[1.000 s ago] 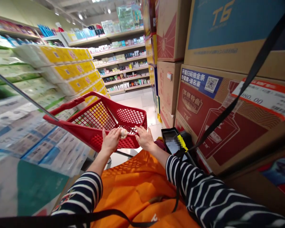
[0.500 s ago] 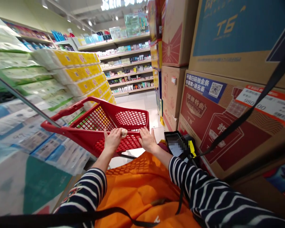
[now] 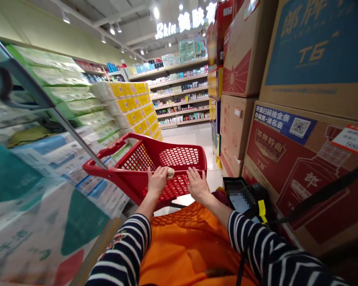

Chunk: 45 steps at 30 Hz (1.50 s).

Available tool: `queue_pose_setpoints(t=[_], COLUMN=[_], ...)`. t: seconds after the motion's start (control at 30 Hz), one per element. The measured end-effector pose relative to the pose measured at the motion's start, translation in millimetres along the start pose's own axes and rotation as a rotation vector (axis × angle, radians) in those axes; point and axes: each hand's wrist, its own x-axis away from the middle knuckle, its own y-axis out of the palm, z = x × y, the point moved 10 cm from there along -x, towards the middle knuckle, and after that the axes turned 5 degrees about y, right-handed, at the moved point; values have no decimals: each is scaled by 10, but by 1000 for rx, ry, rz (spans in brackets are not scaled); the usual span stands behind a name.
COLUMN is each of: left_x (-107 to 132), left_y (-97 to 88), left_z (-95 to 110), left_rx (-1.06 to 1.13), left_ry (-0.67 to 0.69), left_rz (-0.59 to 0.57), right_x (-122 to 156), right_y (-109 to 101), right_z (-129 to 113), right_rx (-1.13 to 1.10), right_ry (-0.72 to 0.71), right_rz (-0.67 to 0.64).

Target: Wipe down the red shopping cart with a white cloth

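Supermarket aisle (image 3: 191, 133): red shopping cart (image 3: 134, 183) crosswise ahead; at its near edge, left hand (image 3: 157, 180) holds pale lump (image 3: 171, 173), right hand (image 3: 198, 186) spread.

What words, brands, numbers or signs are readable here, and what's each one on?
"Skin" or "Shin", then "美肤", last character partly hidden: glowing sign
"郎牌", "T6": upper carton
"郎牌特曲", "T6", "郎": lower carton
"开盖扫码抽金条", "办宴席·送名表": blue label on the lower carton
"980": price tag, its smaller print unreadable
Too blurred: pale package
Too small: shelf goods
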Motion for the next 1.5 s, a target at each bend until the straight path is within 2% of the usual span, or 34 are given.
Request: queue_pose_setpoints(t=[0.1,0.27,0.37,0.47,0.6,0.73,0.83,1.0,1.07,1.1,1.17,1.3,1.37,1.43,1.5], left_x=[49,12,41,149,321,421,417,229,177,170,199,372,446,478,462], left_y=[-57,-79,-147,-297,-557,-722,-709,-299,-215,-219,-309,-684,-830,-875,-822], left_z=[-201,-127,-186,-473,-888,-1077,-1000,-413,-279,-278,-429,-1079,-1292,-1352,-1268], left_rx=[-22,-25,-40,-130,-273,-324,-275,-155,-124,-116,-123,-274,-334,-337,-307], left_ry=[-42,-23,31,49,5,-66,-101,16,45,51,39,-88,-120,-138,-151], left_rz=[16,44,40,44,71,81,122,46,24,22,19,26,40,63,94], right_x=[-41,-193,-302,-337,-300,-264,-247,-211,-199,-196,-197,-208,-211,-212,-210], right_y=[-33,-19,22,42,21,29,54,74,69,65,54,37,39,48,58], right_z=[103,-194,-215,-158,-138,-185,-226,-243,-239,-233,-212,-175,-166,-168,-175], right_rx=[-12,-52,-60,-64,-68,-77,-88,-68,-59,-58,-62,-75,-78,-81,-82], right_ry=[93,51,80,103,102,92,87,81,62,54,51,75,87,89,86], right_rz=[19,13,-12,-38,-39,-53,-60,-43,-45,-48,-53,-42,-37,-41,-50])
